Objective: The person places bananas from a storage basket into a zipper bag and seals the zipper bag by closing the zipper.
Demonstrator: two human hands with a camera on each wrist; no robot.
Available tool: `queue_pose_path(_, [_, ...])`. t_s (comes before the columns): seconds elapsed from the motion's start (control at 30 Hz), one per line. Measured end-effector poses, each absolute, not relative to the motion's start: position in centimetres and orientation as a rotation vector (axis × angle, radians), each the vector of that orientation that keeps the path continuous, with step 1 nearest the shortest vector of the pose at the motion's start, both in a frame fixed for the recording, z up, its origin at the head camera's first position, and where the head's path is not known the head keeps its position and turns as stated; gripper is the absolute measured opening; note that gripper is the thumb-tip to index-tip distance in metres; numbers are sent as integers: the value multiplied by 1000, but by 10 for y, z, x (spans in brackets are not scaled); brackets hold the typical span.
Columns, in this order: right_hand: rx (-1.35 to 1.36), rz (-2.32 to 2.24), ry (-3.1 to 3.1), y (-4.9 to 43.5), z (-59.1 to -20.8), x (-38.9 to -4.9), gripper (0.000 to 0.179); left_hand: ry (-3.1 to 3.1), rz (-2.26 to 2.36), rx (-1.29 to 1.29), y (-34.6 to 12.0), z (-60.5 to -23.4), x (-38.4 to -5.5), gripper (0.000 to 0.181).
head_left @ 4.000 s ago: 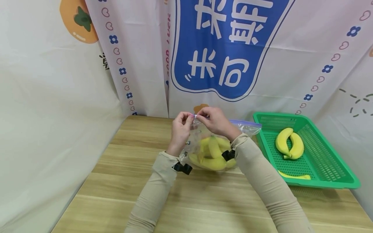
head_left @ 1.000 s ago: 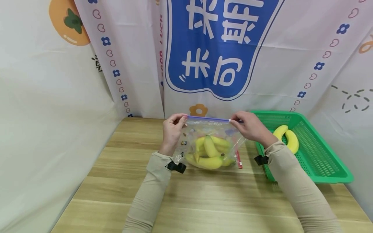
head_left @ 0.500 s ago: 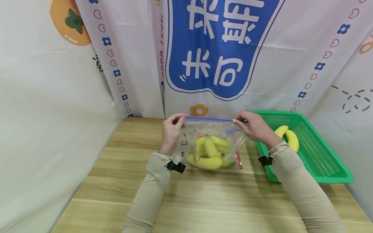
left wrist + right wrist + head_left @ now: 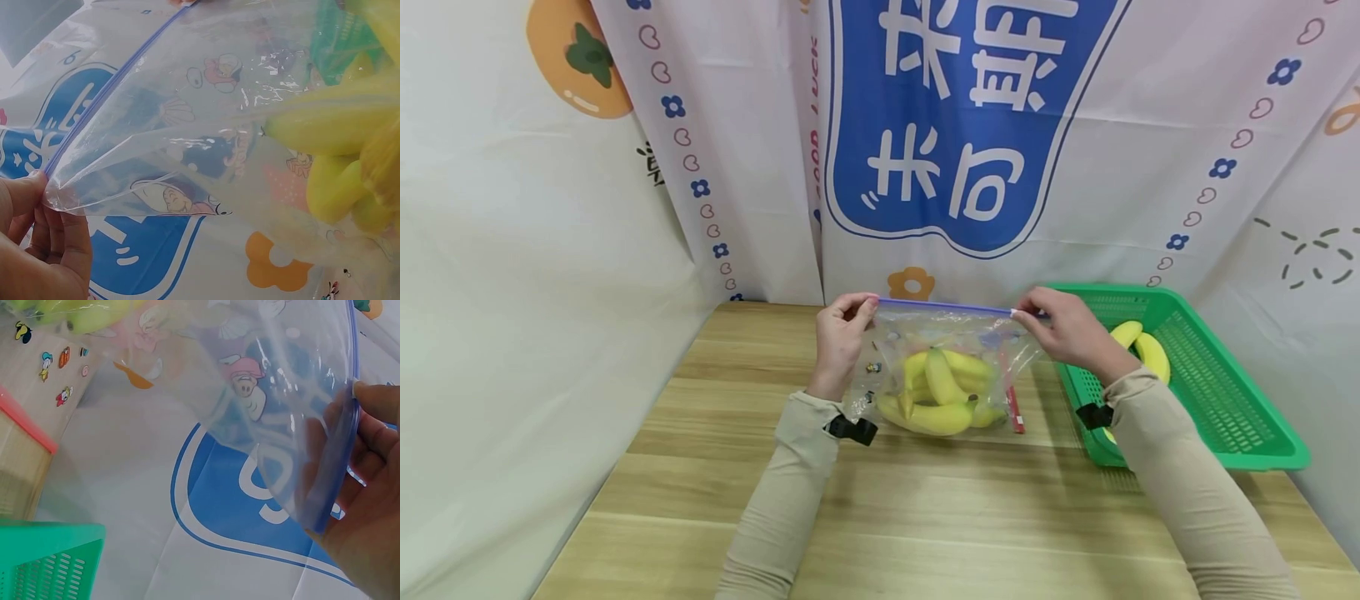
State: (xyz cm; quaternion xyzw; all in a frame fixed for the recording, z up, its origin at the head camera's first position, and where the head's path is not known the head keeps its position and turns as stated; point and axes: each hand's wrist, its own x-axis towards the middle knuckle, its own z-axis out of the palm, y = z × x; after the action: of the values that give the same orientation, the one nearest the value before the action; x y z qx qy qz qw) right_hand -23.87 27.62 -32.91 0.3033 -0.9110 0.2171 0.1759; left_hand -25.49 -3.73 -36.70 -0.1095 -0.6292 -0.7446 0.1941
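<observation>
Bananas [image 4: 944, 385] lie in the clear bag [image 4: 925, 329], below and between both grips. The left hand [image 4: 841, 337] pinches one end of the bag's purple strip [image 4: 943, 306]; the right hand [image 4: 1063, 329] pinches the strip at the white slider [image 4: 1015, 313], toward the other end. Should the left pinch loosen under a rightward pull, that end could slide away; a tilted slider might skip, leaving a gap between the grips.

Bag [image 4: 250, 112] cropped in wrist views

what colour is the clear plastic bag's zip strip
The zip strip is bluish purple, clearest in the left wrist view.
</observation>
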Motion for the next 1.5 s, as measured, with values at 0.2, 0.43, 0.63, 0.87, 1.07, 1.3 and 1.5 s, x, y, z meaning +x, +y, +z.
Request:
queue_pose_path(0.2, [864,599,-2582,280,-330,-236,9,-1767,-2074,-320,-37,-366,-253,15])
queue_pose_path(0.43, [893,570,-2567,285,-330,-233,7,-1759,-2063,-328,-38,-368,-253,14])
queue_pose_path(0.63, [886,578,-2566,294,-329,-229,6,-1758,-2076,-330,-39,-368,-253,14])
queue_pose_path(0.87, [855,577,-2574,302,-328,-227,5,-1784,-2084,-285,-42,-367,-252,17])
queue_pose_path(1.07, [814,544,-2592,313,-327,-223,4,-1768,-2070,-291,-45,-367,-253,18])
queue_pose_path(1.3, [769,578,-2621,318,-329,-221,10,-1770,-2096,-280,-44,-367,-254,17])
queue_pose_path(1.5, [577,998,-2734,313,-338,-224,23,-1862,-2200,-281,-44,-367,-253,15])
